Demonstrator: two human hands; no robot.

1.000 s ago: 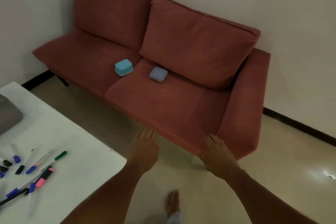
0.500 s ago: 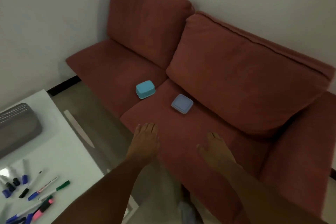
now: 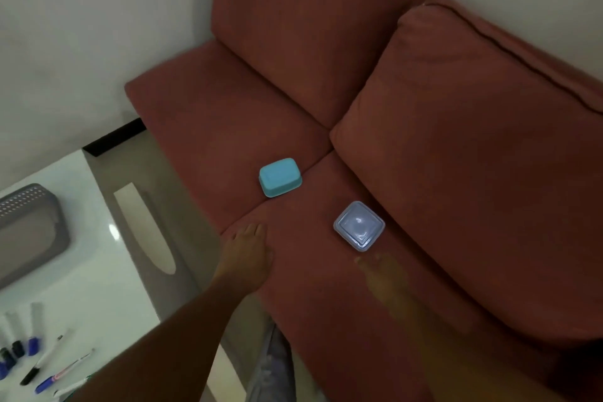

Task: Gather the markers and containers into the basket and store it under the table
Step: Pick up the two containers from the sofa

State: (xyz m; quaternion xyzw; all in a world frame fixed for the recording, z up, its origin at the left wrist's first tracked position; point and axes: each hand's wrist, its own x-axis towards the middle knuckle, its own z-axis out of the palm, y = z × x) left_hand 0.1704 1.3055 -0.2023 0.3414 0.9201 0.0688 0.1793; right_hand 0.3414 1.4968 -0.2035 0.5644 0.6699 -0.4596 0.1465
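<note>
Two containers lie on the red sofa (image 3: 195, 114) seat: a turquoise container (image 3: 280, 176) upside down near the seam, and a pale lilac square container (image 3: 359, 225) to its right. My left hand (image 3: 246, 258) reaches out flat over the seat edge, below and left of the turquoise one, holding nothing. My right hand (image 3: 381, 274) is blurred, just below the lilac container, fingers spread, empty. A grey perforated basket (image 3: 29, 228) stands on the white table (image 3: 98, 287) at the left. Several markers (image 3: 39, 359) lie at the table's near left corner.
The sofa's back cushions (image 3: 473, 147) rise behind the containers. A strip of tiled floor (image 3: 146, 232) separates the table from the sofa. White walls close the corner behind the sofa. My leg (image 3: 270, 365) shows at the bottom.
I have moved closer to the sofa and look further down. Both hands have reached forward over the seat toward the containers; the right hand is in motion.
</note>
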